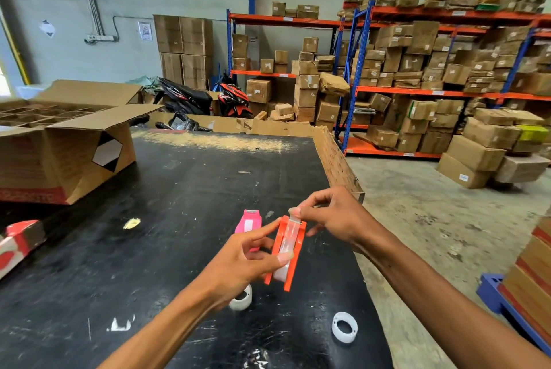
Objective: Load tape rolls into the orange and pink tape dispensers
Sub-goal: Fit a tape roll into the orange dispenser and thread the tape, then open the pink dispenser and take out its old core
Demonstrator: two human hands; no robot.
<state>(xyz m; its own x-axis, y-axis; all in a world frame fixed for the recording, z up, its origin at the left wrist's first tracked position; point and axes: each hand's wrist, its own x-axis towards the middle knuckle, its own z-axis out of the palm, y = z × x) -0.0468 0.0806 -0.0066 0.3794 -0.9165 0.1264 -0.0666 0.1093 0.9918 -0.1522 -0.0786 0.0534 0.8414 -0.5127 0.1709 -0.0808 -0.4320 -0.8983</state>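
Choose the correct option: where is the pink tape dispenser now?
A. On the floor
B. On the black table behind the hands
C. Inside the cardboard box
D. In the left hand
B: the pink tape dispenser lies on the black table, while both hands hold the orange dispenser.

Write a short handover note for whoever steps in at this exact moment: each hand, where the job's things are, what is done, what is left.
Left hand holds the orange dispenser above the table, a roll seated inside.
Right hand pinches the tape end at the cutter.
Pink dispenser lies just behind; whether loaded, unclear.
Two loose rolls: one under the left hand, one near the right edge.
Left: finish threading the orange, check or load the pink.
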